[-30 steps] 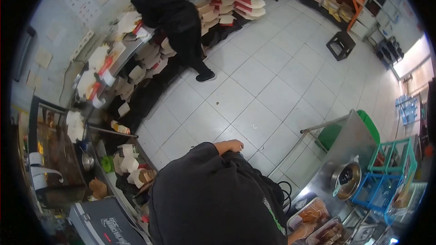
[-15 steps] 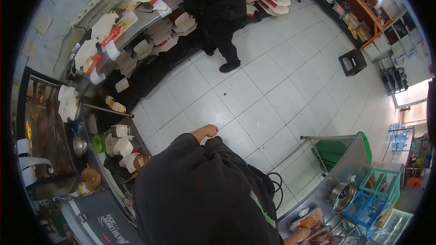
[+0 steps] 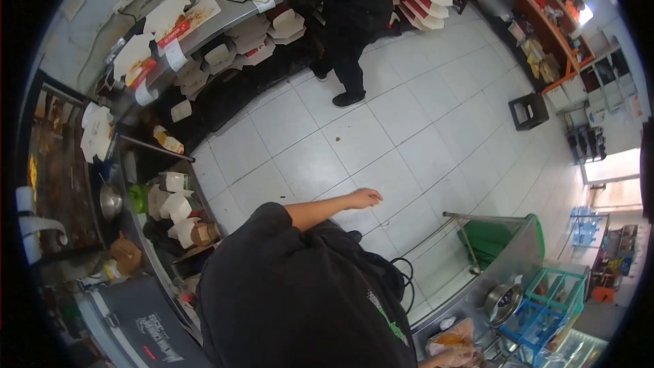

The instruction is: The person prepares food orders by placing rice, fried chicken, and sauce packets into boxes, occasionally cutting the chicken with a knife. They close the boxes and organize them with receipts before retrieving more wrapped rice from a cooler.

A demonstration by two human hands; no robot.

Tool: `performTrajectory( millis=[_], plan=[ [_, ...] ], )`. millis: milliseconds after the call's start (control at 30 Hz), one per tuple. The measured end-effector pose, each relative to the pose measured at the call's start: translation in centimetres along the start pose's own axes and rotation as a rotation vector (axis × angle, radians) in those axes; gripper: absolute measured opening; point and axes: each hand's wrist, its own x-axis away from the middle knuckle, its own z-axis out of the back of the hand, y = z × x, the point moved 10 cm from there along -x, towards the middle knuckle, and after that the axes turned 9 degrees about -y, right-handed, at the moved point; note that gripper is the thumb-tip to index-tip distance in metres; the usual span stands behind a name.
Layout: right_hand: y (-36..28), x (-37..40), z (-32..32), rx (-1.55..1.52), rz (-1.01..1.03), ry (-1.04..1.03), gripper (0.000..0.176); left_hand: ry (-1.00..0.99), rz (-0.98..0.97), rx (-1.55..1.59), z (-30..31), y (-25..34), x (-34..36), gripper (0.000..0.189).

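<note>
Tiled floor lies open to the steel counter; left hand above it, loosely extended. Right hand, by food tray: cannot tell. Black stool far right.

The left hand hangs loosely over the tiled floor, the right hand at a food tray.

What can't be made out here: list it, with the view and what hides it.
Right hand: head view, at the bottom edge, which cuts off the forearm; grip unclear.
Co-worker: head view, head cut off by the top edge.
Metal bowl: head view, contents too dark and small.
White slip: head view, any print too small.
</note>
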Motion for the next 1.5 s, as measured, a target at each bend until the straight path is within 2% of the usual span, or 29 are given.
performTrajectory(
  millis=[67,100,167,200,233,267,300,333,400,500,600,700,767,800,867,933,967,1033,1100,1133,1167,1200,1233,1300,1333,1367,1467,1500],
  plan=[
    [-5.3,0.3,-3.5,-0.363,0.127,-0.108,0.022,-0.145,-0.066,0.210,-4.7,2.8,-2.0,0.034],
    [-9.0,1.1,-6.5,-0.567,0.164,-0.234,0.020,-0.258,-0.097,0.294,-6.9,5.9,-0.9,0.037],
    [-18.1,5.3,-15.7,-1.035,0.124,-0.734,0.018,-0.427,-0.075,0.538,-10.4,11.2,1.8,0.044],
    [-22.9,9.0,-20.0,-1.055,0.137,-0.985,0.017,-0.479,-0.027,0.701,-11.3,12.6,2.8,0.047],
    [-29.0,15.1,-21.7,-0.807,0.406,-0.958,0.016,-0.499,-0.049,0.826,-10.9,14.9,4.4,0.046],
    [-32.7,19.4,-24.7,-0.673,0.437,-1.108,0.019,-0.520,-0.077,0.958,-10.4,17.0,6.5,0.045],
    [-36.0,22.9,-27.0,-0.521,0.675,-1.226,0.021,-0.541,-0.109,1.085,-9.2,18.1,7.9,0.045],
    [-38.8,26.7,-29.5,-0.368,0.916,-1.327,0.025,-0.436,-0.150,1.108,-6.5,17.0,8.2,0.042],
    [-44.3,31.5,-32.1,-0.356,1.114,-1.284,0.028,-0.222,-0.231,1.156,-0.7,13.6,9.0,0.037],
    [-51.4,39.7,-34.6,-0.426,1.345,-1.333,0.029,0.083,-0.336,1.191,9.6,10.3,13.6,0.030],
    [-55.7,47.0,-40.9,-0.509,1.247,-1.587,0.029,0.352,-0.411,1.279,19.6,4.7,17.8,0.029],
    [-60.6,54.1,-46.5,-0.676,0.704,-1.888,0.025,0.660,-0.446,1.380,29.3,-1.6,22.9,0.029],
    [-64.3,59.1,-50.3,-0.801,0.317,-2.032,0.020,0.783,-0.352,1.400,34.9,-3.4,27.6,0.031],
    [-66.9,61.2,-51.2,-0.931,0.203,-2.129,0.021,0.843,-0.303,1.410,37.5,-4.2,30.0,0.031],
    [-72.3,64.7,-52.2,-1.200,-0.067,-2.273,0.024,0.884,-0.450,1.411,42.9,-4.0,33.8,0.039],
    [-76.4,65.9,-56.3,-1.068,0.024,-2.064,0.032,0.915,-0.555,1.347,47.9,-3.6,35.6,0.044],
    [-78.9,66.4,-58.5,-1.001,0.068,-1.961,0.036,0.965,-0.503,1.254,50.2,-2.8,36.5,0.043],
    [-85.8,68.9,-58.7,-0.940,0.183,-1.947,0.045,1.056,-0.399,1.068,54.2,-0.5,38.2,0.042],
    [-92.4,70.2,-63.3,-0.994,0.324,-1.862,0.049,1.062,-0.375,1.131,58.2,-0.4,37.2,0.041],
    [-96.8,71.0,-64.0,-1.126,0.296,-1.860,0.049,1.071,-0.368,1.165,60.2,-0.4,36.4,0.040],
    [-101.4,70.9,-64.7,-1.261,0.317,-1.772,0.046,1.069,-0.378,1.133,62.3,0.2,35.3,0.040],
    [-106.2,71.2,-66.0,-1.493,0.370,-1.819,0.042,1.072,-0.383,1.103,64.3,0.7,34.4,0.039],
    [-110.1,71.2,-68.7,-1.515,0.272,-1.734,0.029,1.078,-0.385,1.066,66.3,1.5,33.9,0.038],
    [-119.1,70.8,-71.9,-1.620,0.351,-1.568,0.022,1.061,-0.380,1.020,71.0,3.7,32.3,0.034],
    [-122.5,70.2,-72.2,-1.724,0.300,-1.468,0.024,1.050,-0.369,1.004,72.5,4.7,31.6,0.032],
    [-125.9,69.6,-72.6,-1.832,0.256,-1.363,0.026,1.010,-0.450,0.963,74.6,6.6,31.0,0.031],
    [-133.9,69.6,-77.2,-1.797,0.258,-1.442,0.027,0.998,-0.495,1.072,80.6,11.6,30.1,0.031],
    [-134.9,70.4,-81.2,-1.692,0.243,-1.521,0.030,0.977,-0.527,1.109,82.1,13.0,29.6,0.034]
  ],
)
